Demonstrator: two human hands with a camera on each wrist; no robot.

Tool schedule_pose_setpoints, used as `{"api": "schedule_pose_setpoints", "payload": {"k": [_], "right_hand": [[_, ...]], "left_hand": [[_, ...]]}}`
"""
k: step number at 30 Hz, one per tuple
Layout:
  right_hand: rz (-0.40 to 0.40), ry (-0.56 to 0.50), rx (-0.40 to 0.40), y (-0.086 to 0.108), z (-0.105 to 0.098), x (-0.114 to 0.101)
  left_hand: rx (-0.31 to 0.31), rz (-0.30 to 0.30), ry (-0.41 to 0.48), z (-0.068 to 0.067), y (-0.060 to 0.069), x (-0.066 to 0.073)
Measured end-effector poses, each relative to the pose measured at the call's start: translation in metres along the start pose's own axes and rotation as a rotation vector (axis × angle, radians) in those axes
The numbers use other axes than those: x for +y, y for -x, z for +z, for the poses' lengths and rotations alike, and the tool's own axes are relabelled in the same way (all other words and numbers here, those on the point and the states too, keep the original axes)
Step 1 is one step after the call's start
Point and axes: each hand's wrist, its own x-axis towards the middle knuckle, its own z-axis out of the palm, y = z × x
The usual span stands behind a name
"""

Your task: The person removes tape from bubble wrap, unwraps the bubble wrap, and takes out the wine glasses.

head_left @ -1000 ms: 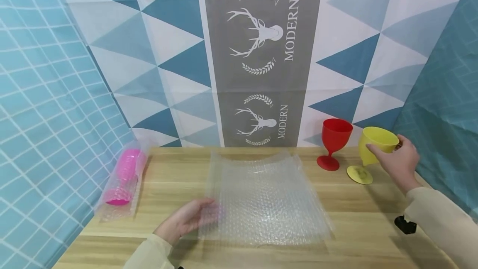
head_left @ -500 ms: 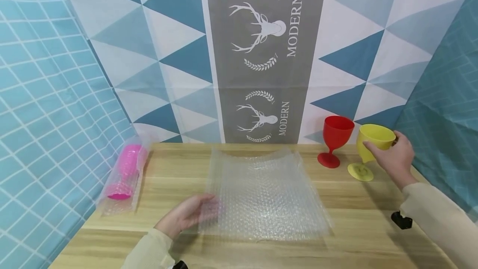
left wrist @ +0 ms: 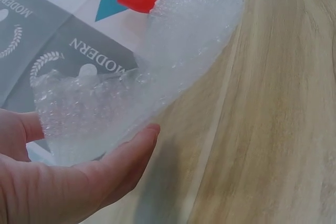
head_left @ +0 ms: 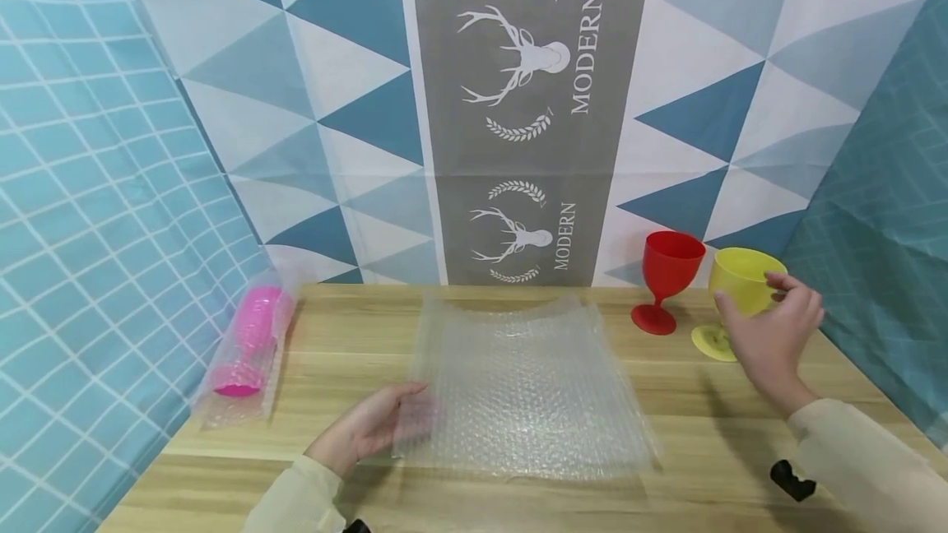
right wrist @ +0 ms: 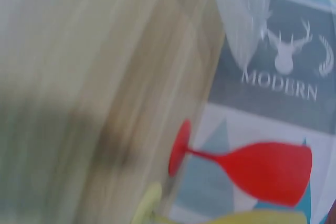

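A yellow goblet [head_left: 741, 274] stands upright at the table's right end. My right hand [head_left: 778, 331] is close against its near right side, thumb and fingers spread apart around the bowl; firm contact cannot be made out. Just left of it stands a red goblet [head_left: 670, 266], also seen sideways as a red goblet [right wrist: 262, 171] in the right wrist view. At centre lies a clear bubble wrap bag [head_left: 533, 393]. My left hand [head_left: 378, 426] holds its left edge loosely, fingers showing through the plastic. In the left wrist view the bubble wrap [left wrist: 94, 108] rises between thumb and fingers [left wrist: 131, 156].
A pink goblet [head_left: 255, 323] lies inside bubble wrap at the table's left edge. The wooden table [head_left: 348, 352] ends at a patterned cloth backdrop [head_left: 370, 105], with blue cloth on both sides.
My right hand has turned, and its fingers have come from behind the yellow goblet's bowl to its near side. The goblet stands in place. My left hand stays at the bag's edge.
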Motion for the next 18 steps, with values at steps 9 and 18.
{"api": "schedule_pose_setpoints", "payload": {"k": [9,18], "right_hand": [[0.074,0.014,-0.262,0.028,0.009,0.000],[0.273,0.035,-0.669,0.035,0.009,0.004]], "left_hand": [[0.092,-0.013,-0.174,-0.019,0.016,0.025],[0.219,0.008,-0.435,-0.050,0.036,0.071]]}}
